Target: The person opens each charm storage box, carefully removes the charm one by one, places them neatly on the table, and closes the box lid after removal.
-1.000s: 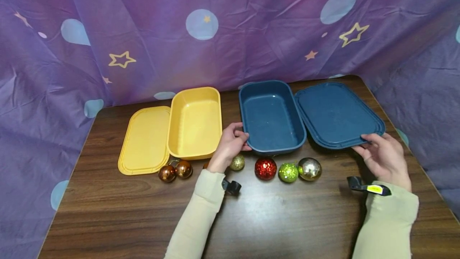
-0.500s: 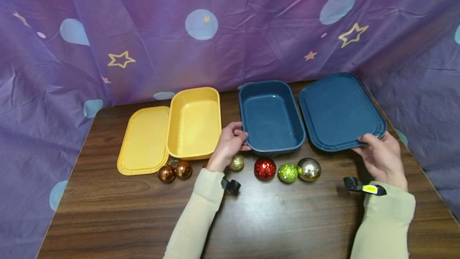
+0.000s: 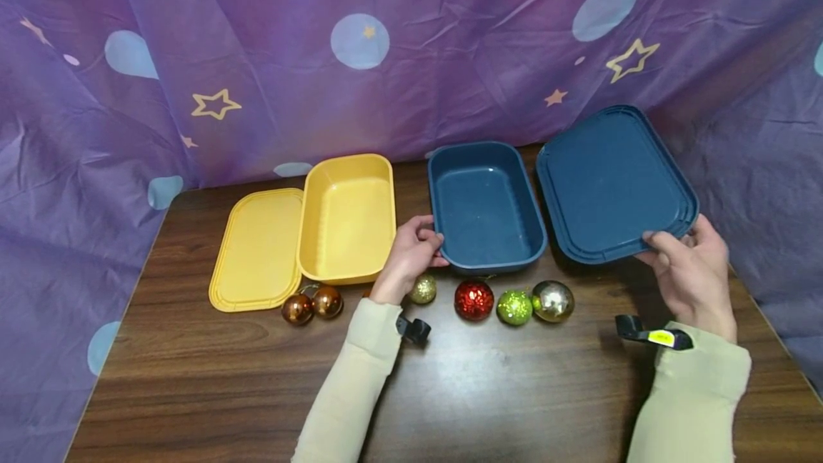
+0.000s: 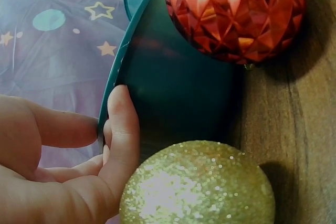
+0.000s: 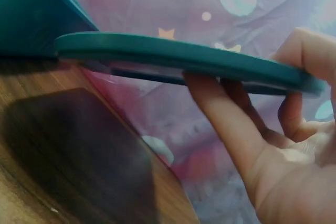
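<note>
My left hand [image 3: 411, 256] pinches the near left rim of an open blue plastic box [image 3: 486, 209]; the left wrist view shows thumb and fingers on either side of that rim. With my right hand [image 3: 691, 270] I grip the near right corner of the blue lid [image 3: 617, 184]. The right wrist view has this lid [image 5: 178, 59] raised off the table, its shadow falling on the wood below. A gold glitter ball [image 3: 423, 290] lies beside my left hand, and a red faceted ball [image 3: 474, 301] sits in front of the blue box.
A yellow box [image 3: 348, 220] stands open at left, its yellow lid [image 3: 259, 249] flat beside it. Brown shiny balls [image 3: 328, 302], a green glitter ball [image 3: 515, 307] and a silvery-gold ball [image 3: 553, 301] line the wooden table [image 3: 501, 399]. A purple curtain [image 3: 437, 56] hangs behind.
The blue lid has risen in my right hand, shifted slightly right and turned, its far edge now overlapping the curtain. My left hand stays on the blue box's rim.
</note>
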### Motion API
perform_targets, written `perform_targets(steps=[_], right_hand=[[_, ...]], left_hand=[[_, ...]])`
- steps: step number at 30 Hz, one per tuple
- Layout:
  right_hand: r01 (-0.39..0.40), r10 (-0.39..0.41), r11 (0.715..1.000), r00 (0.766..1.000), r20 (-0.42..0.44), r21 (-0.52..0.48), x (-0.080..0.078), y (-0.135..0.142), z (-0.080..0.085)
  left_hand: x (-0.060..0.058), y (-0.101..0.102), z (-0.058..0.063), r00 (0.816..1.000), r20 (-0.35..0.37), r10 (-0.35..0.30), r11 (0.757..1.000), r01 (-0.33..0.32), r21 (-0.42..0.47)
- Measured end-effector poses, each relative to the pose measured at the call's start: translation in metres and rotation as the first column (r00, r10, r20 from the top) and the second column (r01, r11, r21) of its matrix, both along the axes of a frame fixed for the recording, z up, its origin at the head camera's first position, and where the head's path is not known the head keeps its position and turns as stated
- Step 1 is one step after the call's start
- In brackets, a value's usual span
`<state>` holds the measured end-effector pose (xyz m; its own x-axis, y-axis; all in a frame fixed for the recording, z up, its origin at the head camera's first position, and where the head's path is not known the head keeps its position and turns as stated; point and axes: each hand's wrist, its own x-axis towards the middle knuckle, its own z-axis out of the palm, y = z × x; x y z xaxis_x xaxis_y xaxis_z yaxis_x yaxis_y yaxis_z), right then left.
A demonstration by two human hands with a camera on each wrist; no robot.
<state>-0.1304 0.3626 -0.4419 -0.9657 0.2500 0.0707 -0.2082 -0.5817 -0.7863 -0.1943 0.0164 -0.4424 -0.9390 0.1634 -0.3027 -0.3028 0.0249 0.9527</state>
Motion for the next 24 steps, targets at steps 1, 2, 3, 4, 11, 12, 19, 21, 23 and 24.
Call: perform_targets(steps=[1,2,3,4,11,12,19,21,23,24], right_hand=[[0.000,0.000,1.000,1.000,-0.012,-0.002,0.000,-0.001,0.001],[-0.004,0.004,1.000,1.000,-0.029,-0.005,0.000,-0.002,0.002],[-0.008,0.007,1.000,0.999,-0.044,-0.010,0.000,-0.003,0.003],[-0.010,0.009,1.000,0.998,-0.058,-0.013,0.000,-0.005,0.003],[-0.064,0.066,0.998,0.987,-0.144,0.023,0.002,-0.010,0.005],[-0.070,0.075,0.997,0.985,-0.155,0.036,0.002,-0.011,0.005],[-0.077,0.096,0.991,0.978,-0.184,0.106,0.002,-0.020,0.012],[-0.074,0.092,0.992,0.978,-0.187,0.099,0.002,-0.023,0.013],[-0.070,0.087,0.993,0.978,-0.191,0.093,0.002,-0.026,0.015],[-0.068,0.085,0.993,0.977,-0.194,0.094,0.002,-0.028,0.015]], left_hand=[[0.000,0.000,0.000,1.000,-0.002,0.000,1.000,0.000,-0.001],[0.000,0.000,0.001,1.000,-0.002,0.000,1.000,0.000,-0.001],[0.000,0.000,0.001,1.000,-0.001,0.000,1.000,0.000,-0.002],[0.000,0.000,0.001,1.000,-0.001,0.000,1.000,0.000,-0.002],[0.001,0.000,0.002,1.000,0.006,0.002,1.000,-0.002,0.000],[0.001,0.000,0.002,1.000,0.008,0.001,1.000,-0.001,0.000],[0.001,-0.001,0.003,1.000,0.009,-0.005,1.000,0.005,0.010],[0.001,-0.001,0.003,1.000,0.006,-0.006,1.000,0.006,0.014],[0.000,-0.001,0.002,1.000,0.001,-0.006,1.000,0.006,0.018],[0.000,-0.002,0.002,1.000,-0.003,-0.006,1.000,0.006,0.019]])
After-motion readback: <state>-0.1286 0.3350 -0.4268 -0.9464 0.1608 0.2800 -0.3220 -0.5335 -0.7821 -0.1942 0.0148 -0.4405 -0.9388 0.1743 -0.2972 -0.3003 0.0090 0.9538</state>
